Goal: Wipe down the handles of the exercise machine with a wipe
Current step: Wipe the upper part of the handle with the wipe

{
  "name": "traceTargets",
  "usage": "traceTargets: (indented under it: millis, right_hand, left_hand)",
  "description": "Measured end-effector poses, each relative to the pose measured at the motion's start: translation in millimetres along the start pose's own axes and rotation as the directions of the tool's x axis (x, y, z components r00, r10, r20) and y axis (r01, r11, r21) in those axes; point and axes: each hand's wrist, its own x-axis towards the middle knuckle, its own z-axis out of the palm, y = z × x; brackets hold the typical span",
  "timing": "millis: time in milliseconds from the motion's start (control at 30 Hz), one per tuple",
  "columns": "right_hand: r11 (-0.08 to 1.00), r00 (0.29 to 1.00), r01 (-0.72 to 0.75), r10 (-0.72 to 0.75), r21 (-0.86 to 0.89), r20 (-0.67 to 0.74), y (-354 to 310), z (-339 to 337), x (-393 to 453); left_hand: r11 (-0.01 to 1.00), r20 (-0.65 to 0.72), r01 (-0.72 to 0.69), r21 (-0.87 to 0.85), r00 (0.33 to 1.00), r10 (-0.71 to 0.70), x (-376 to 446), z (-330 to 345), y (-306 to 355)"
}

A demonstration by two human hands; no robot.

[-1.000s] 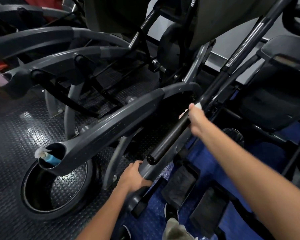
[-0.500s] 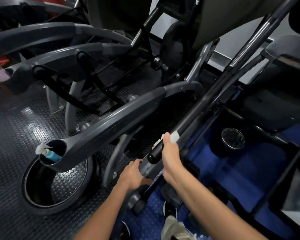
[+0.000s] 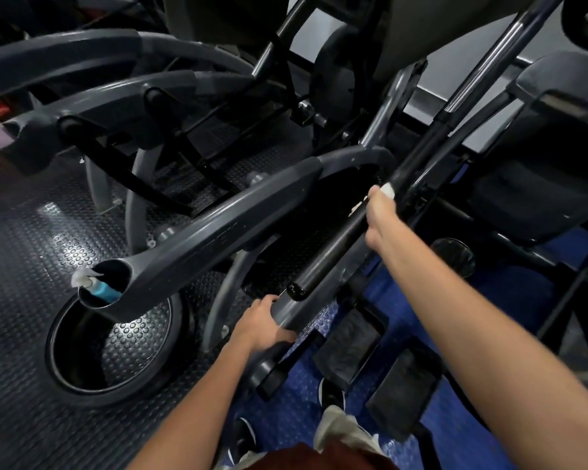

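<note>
A long black handle (image 3: pixel 333 252) of the exercise machine runs diagonally from its rounded end at centre up to the right. My right hand (image 3: pixel 379 215) grips this handle about halfway up, with a white wipe (image 3: pixel 387 191) wrapped under the fingers and showing at the top of the hand. My left hand (image 3: pixel 262 325) grips the grey rail (image 3: pixel 287 308) just below the handle's end. Most of the wipe is hidden by my fingers.
A grey curved side arm (image 3: pixel 224 232) ends in a cup holder (image 3: pixel 106 290) holding a blue spray bottle (image 3: pixel 101 289). Black pedals (image 3: pixel 353 344) lie below on blue flooring. More machines crowd the left and back, and a black seat (image 3: pixel 540 171) stands at right.
My right hand slid down the handle to its lower end with the wipe, then back up to about halfway. My left hand stayed on the grey rail.
</note>
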Motion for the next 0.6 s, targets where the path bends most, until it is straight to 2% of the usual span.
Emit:
traceTargets:
  millis: [67,167,233,300,367,433,500,600]
  right_hand:
    - [0.999,0.999,-0.048,0.048,0.007,0.019,33,9,-51]
    - [0.984,0.976,-0.146,0.159,-0.099,0.148,81,7,-118]
    - [0.976,0.96,-0.168,0.194,-0.141,0.199,90,4,-131]
    - [0.986,0.974,-0.114,0.135,-0.119,0.183,72,4,-114]
    - [0.993,0.994,-0.02,0.032,-0.114,0.106,44,4,-71]
    - [0.978,0.996,0.082,-0.076,-0.192,0.04,21,-8,-3]
    - [0.971,0.995,0.092,-0.084,-0.222,0.048,-17,-20,28]
    - [0.978,0.993,0.117,-0.113,-0.173,0.038,-51,-26,43]
  left_hand:
    - [1.0,-0.001,-0.004,0.003,1.0,0.004,0,0,0]
    - [1.0,-0.005,-0.003,0.013,1.0,0.003,0,-1,0]
    - [1.0,0.001,0.0,0.009,1.0,0.0,1,-1,1]
    - [1.0,-0.004,-0.003,0.011,1.0,0.003,1,-1,0]
    - [1.0,-0.004,0.002,0.008,1.0,-0.002,2,-1,-1]
    - [1.0,0.001,0.006,-0.001,1.0,-0.006,2,0,-1]
    - [1.0,-0.003,0.009,0.002,1.0,-0.009,2,0,-1]
    - [1.0,0.003,0.011,-0.005,1.0,-0.011,3,-1,-1]
